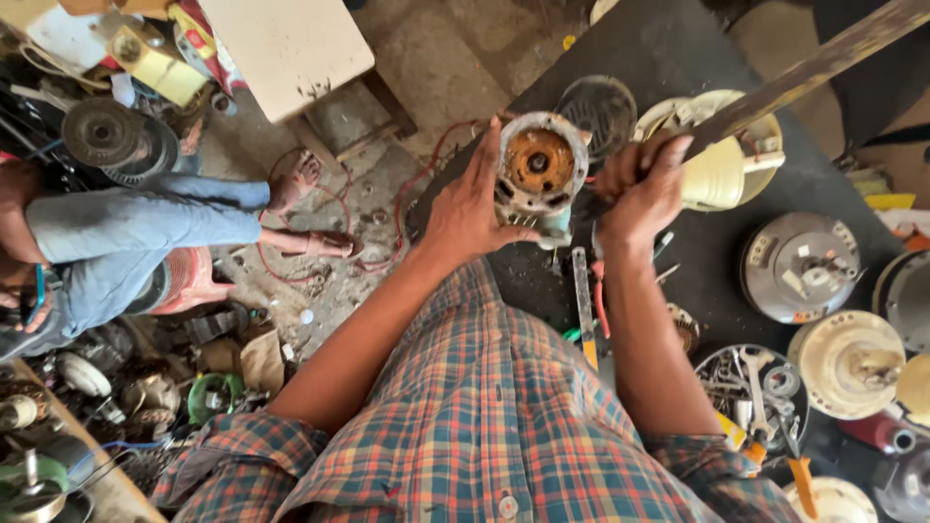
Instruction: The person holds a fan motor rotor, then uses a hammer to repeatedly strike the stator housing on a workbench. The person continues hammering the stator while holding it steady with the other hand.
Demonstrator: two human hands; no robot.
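**Two hands working a rusty motor on a crowded bench**

Two hands are meeting at the near edge of the dark bench (pixel 668 48). The left hand (pixel 470 208) is lying spread and flat against the motor (pixel 539 169), bracing its side. At three o'clock from it, the right hand (pixel 641 199) is wrapping tightly around a long rusty bar (pixel 814 68) running off toward one o'clock. With only a palm steadying it, the motor may be liable to slip. Farther right, fan housings (pixel 799 266) are crowding the surface.
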